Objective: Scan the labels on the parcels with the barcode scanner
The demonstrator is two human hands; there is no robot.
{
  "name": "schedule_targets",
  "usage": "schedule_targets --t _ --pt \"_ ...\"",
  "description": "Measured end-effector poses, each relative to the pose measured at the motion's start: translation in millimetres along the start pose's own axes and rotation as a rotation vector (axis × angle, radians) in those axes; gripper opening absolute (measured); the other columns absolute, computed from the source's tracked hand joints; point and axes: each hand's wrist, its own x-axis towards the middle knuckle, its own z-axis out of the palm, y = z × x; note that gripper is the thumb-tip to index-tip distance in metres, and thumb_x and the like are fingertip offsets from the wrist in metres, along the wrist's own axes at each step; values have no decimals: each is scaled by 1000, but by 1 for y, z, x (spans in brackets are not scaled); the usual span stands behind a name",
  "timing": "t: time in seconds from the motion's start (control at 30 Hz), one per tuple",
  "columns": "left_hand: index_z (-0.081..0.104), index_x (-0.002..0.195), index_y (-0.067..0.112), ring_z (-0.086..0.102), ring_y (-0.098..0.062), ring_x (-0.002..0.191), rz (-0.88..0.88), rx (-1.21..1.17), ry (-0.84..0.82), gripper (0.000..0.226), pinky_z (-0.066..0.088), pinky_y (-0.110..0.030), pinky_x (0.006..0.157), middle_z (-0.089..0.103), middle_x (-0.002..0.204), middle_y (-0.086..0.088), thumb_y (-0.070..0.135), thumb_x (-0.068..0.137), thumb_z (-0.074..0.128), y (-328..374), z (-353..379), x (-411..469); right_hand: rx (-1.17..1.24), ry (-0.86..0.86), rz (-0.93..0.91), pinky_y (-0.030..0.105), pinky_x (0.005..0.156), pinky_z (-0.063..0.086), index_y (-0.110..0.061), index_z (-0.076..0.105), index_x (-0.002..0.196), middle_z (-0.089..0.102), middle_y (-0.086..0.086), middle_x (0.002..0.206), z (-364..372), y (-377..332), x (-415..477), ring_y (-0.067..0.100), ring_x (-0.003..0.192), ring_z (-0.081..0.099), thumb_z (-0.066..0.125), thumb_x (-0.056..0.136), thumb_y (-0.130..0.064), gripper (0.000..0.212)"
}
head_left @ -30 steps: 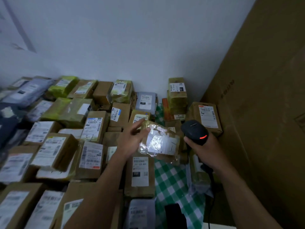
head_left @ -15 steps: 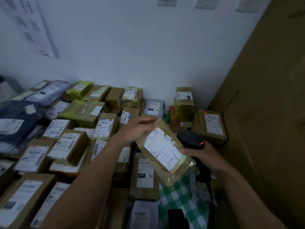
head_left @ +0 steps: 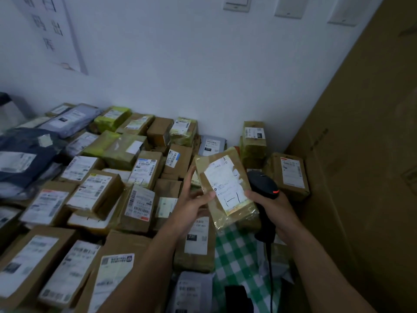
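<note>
My left hand [head_left: 194,201] grips a small tape-wrapped brown parcel [head_left: 225,188] by its left edge, thumb on its front. The parcel stands tilted, and its white label with handwritten strokes faces me. My right hand [head_left: 274,210] holds the black barcode scanner [head_left: 262,185] by its handle, just right of the parcel. A fingertip of that hand touches the parcel's right edge. A small red light glows on the scanner head. The scanner's cable [head_left: 270,272] hangs down.
Several labelled cardboard parcels [head_left: 97,193] and grey mailer bags [head_left: 70,119] cover the table up to the white wall. A green checked cloth [head_left: 239,254] shows below my hands. A tall cardboard panel [head_left: 365,154] stands at the right. A dark object [head_left: 238,298] lies at the bottom edge.
The parcel has turned from lying flat to nearly upright with its label towards me, and has come closer to the scanner. The camera has tilted up, so more wall shows.
</note>
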Motion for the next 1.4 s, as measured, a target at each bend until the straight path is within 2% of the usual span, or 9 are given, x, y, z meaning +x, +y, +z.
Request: schedule_targets --t 0.1,0.17,0.43,0.53,0.67,0.9,1.0,1.27,1.4 --pt "28 149 63 70 -25 115 84 65 21 99 60 -55 88 62 132 -11 3 87 77 4 -3 4 -61 92 -48 45 95 58 -31 69 126 78 -7 113 2 1 1 17 107 73 92 74 -35 57" --pt "23 154 58 68 -21 117 143 88 46 104 60 -55 89 62 133 -8 0 87 76 6 -7 9 -126 120 -82 35 82 58 -32 68 128 77 -7 112 0 0 0 16 104 72 90 75 -41 58" --pt "19 154 61 54 -21 136 218 184 101 107 60 -41 92 47 154 -3 6 86 80 3 -18 28 -370 -80 -167 34 70 56 -36 65 122 78 -2 93 3 -25 -20 24 80 76 83 87 -33 39" --pt "19 153 63 52 -24 139 261 263 117 108 57 -53 98 51 152 0 25 80 88 0 -18 33 -407 -119 -189 33 69 57 -32 66 124 78 -9 93 9 -33 -25 22 76 76 82 88 -33 39" --pt "13 156 61 43 -18 146 288 392 170 114 45 -57 112 44 159 6 55 71 89 -7 -19 38 -475 -154 -204 35 74 61 -36 67 116 78 -4 90 16 -38 -27 21 76 75 79 90 -34 29" --pt "11 155 62 37 -22 150 298 419 204 117 40 -60 115 38 163 5 64 67 88 -16 -24 44 -462 -212 -206 34 75 63 -46 63 113 77 -2 86 24 -38 -29 20 82 75 80 90 -33 32" --pt "13 155 62 40 -23 149 290 397 206 117 40 -61 114 39 162 5 63 65 89 -19 -26 45 -457 -218 -212 32 74 61 -45 63 112 77 0 83 25 -40 -28 17 75 73 79 91 -34 28" --pt "16 154 63 46 -22 144 265 373 219 110 46 -59 111 43 159 1 37 75 87 -16 -29 43 -432 -260 -201 36 78 61 -49 61 113 77 1 90 25 -41 -25 25 88 73 79 91 -35 32" --pt "19 151 64 57 -14 133 249 316 226 101 52 -49 107 52 152 4 19 86 83 -12 -28 37 -431 -248 -191 39 81 62 -52 60 111 75 -22 98 21 -38 -21 18 87 75 80 90 -37 32"
